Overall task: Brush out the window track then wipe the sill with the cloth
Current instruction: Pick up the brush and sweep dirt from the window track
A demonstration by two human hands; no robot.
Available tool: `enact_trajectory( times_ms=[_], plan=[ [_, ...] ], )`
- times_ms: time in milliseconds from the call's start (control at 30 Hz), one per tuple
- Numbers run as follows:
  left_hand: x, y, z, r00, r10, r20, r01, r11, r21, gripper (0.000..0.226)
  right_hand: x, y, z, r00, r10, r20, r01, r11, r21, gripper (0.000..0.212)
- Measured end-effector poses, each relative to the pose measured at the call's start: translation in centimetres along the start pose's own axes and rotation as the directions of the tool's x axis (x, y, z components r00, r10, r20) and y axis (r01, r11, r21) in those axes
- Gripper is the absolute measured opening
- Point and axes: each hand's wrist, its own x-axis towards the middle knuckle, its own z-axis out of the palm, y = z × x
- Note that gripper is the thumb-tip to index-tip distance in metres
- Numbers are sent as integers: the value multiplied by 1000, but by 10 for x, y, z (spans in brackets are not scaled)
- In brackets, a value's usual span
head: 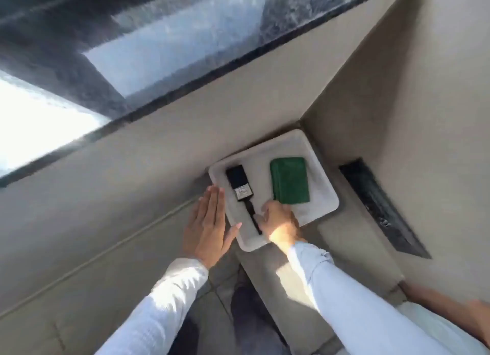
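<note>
Pale sleeves lead to a white tray, left hand flat and empty against its edge. Right hand curls around the stiff, light brush handle, closure unclear; soft green cloth lies just beyond its knuckles

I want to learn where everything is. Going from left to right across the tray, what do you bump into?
Left hand flat beside the tray → black brush → right hand reaching for the brush's handle → folded green cloth → dark slot off to the right.
</note>
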Motion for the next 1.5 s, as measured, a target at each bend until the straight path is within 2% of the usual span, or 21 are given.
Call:
enact_trajectory(
  times_ms=[100, 233, 333, 467, 533, 633, 733, 800, 900, 967, 1067, 1133, 1200, 1267, 1367, 1433, 1500],
  plan=[
    [14, -9, 30, 997, 3, 76, -6, 999, 41, 83, 26, 1, 31, 999, -16, 29, 22, 971, -240, 48],
    [15, -19, 56, 997, 61, 37, -65, 993, 99, 84, 37, 8, 55, 995, -87, -44, 69, 946, -317, 36],
    [12, -20, 55, 998, 67, 13, -68, 991, 111, 87, 36, 12, 49, 996, -37, -79, 22, 981, -191, 26],
    [1, -13, 22, 999, 39, -25, -37, 996, 77, 89, 10, 10, 18, 981, 27, -194, 4, 987, 161, 14],
    [-12, -9, -11, 999, 33, -34, -31, 999, 41, 90, -20, 3, -5, 948, 4, -320, 84, 962, 261, 10],
    [-36, 0, -72, 998, 23, -59, -23, 1000, 13, 93, -73, -18, -41, 880, -69, -469, 198, 953, 230, 11],
    [-69, 1, -140, 984, 31, -175, -29, 999, 18, 91, -132, -49, -76, 767, -178, -617, 367, 910, 194, 7],
    [-99, -4, -186, 953, 59, -298, -56, 998, 20, 88, -177, -75, -96, 712, -205, -672, 444, 872, 204, 9],
    [-137, -27, -251, 904, 50, -425, -23, 997, 69, 88, -232, -122, -122, 628, -230, -744, 539, 818, 202, 5],
    [-166, -61, -289, 862, -10, -507, 45, 997, 57, 87, -266, -163, -131, 606, -232, -761, 607, 753, 254, 6],
    [-197, -120, -325, 803, -132, -582, 198, 979, 50, 82, -299, -231, -134, 678, -203, -706, 681, 535, 500, 12],
    [-210, -155, -338, 784, -216, -582, 282, 959, 24, 81, -313, -282, -129, 749, -184, -636, 653, 364, 664, 18],
    [-217, -181, -343, 776, -286, -562, 343, 939, -4, 83, -323, -328, -121, 811, -165, -561, 585, 224, 779, 13],
    [-219, -200, -341, 790, -331, -516, 377, 926, -16, 85, -325, -366, -110, 835, -165, -525, 549, 166, 819, 14],
    [-222, -219, -326, 806, -367, -465, 409, 912, -11, 86, -321, -419, -94, 807, -224, -546, 586, 185, 789, 20],
    [-223, -225, -314, 815, -378, -440, 428, 903, 17, 86, -314, -450, -86, 765, -242, -597, 644, 286, 709, 20],
    [-224, -231, -305, 821, -390, -417, 442, 896, 33, 86, -307, -478, -78, 686, -290, -667, 717, 424, 553, 10]
  ],
)
